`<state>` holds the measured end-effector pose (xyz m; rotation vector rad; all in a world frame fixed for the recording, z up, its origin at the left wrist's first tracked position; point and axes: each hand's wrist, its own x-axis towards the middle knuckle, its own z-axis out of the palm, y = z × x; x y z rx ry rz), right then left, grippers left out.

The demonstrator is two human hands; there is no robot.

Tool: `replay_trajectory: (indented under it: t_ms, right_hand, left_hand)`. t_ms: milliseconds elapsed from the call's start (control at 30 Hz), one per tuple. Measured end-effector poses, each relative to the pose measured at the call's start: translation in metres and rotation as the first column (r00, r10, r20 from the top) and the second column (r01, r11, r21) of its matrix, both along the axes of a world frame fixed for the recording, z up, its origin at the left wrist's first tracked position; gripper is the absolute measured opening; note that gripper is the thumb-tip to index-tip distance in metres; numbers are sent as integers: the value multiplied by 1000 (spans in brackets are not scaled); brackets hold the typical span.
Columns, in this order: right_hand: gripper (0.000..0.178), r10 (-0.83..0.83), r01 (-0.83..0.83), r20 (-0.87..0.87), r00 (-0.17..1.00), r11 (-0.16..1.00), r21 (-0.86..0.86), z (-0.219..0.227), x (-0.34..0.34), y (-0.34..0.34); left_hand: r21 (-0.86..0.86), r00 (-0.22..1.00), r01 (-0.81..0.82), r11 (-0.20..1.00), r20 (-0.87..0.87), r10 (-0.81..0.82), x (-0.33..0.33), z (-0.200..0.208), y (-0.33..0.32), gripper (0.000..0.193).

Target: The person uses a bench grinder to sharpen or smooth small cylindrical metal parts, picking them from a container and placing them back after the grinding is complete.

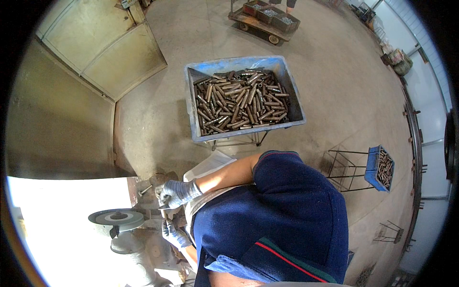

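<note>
My right hand (176, 193), in a grey-blue glove, is the upper of the two and its fingers are curled closed. Just below it my left hand (175, 235), gloved in the same way, pinches the lower end of a short rod-like piece (164, 215). The piece sits between both hands; its upper end and whatever the right fingers grip are too small and dark to make out. To the left of the hands is a round grinding wheel (116, 218) on a grey machine (129, 244), apart from them. Strong glare washes out the area around the machine.
A blue bin (245, 130) heaped with short metal tubes (239, 100) stands on a metal frame. Farther off is a wheeled cart (260, 21) with several boxes and a person's legs (289, 5). A smaller blue crate (374, 168) sits right; metal panels (62, 119) rise left.
</note>
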<state>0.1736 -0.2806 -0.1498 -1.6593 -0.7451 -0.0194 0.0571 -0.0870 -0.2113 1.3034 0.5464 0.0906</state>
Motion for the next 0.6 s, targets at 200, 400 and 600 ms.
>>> replay_trajectory:
  t_ms: [200, 400, 600]
  right_hand:
    - [20, 13, -12, -39, 999, 1000, 29, -9, 1, 3]
    - [18, 18, -15, -111, 994, 1000, 27, -4, -1, 1]
    - [18, 14, -12, -81, 997, 1000, 29, 0, -1, 0]
  left_hand:
    - [-65, 996, 48, 997, 81, -42, -1, 41, -27, 30]
    - [-28, 993, 59, 998, 103, -55, -1, 34, -22, 29]
    - [-19, 997, -1, 1000, 72, 2, -3, 18, -11, 24]
